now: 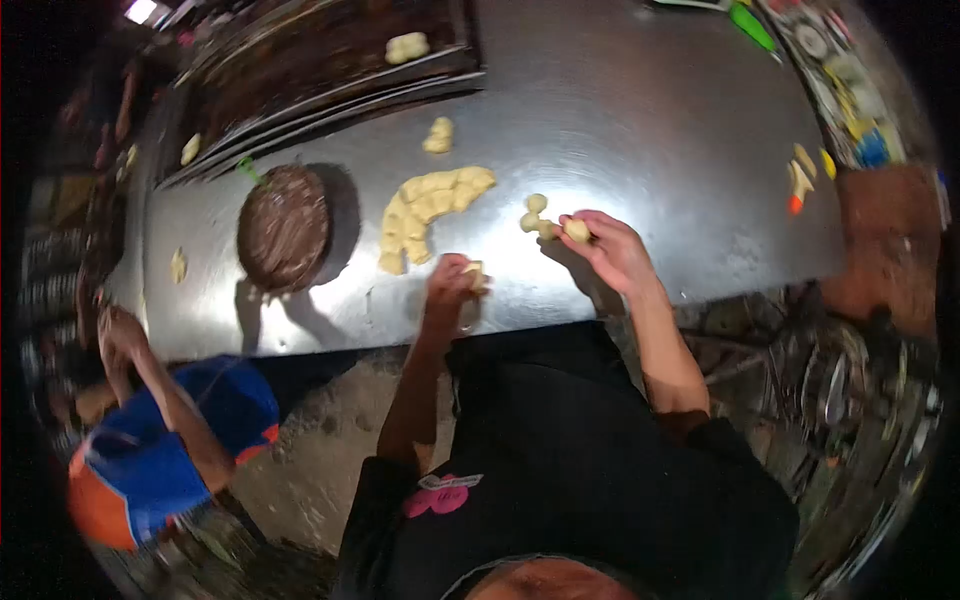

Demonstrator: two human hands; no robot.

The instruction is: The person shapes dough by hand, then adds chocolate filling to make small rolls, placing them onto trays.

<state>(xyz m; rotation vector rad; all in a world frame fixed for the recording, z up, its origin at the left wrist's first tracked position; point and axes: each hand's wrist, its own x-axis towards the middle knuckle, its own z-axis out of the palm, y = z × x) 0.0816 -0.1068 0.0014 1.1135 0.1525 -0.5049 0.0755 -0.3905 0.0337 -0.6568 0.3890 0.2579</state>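
My left hand (452,283) is at the front edge of the metal table, its fingers closed on a small pale dough piece (475,271). Farther right, my right hand (612,247) holds a rounded dough ball (577,230) between thumb and fingers. Just left of that hand, several small dough balls (535,204) touch one another on the metal. A curved row of cut dough pieces (437,200) lies beyond my left hand. Behind the row sits a separate dough lump (438,135).
A round pan of brown filling (284,229) stands on the metal table (650,120) at left. Behind it is a dark tray (330,75) with dough on its rim. A co-worker in blue and orange (175,430) is at lower left. Small tools (799,186) lie far right.
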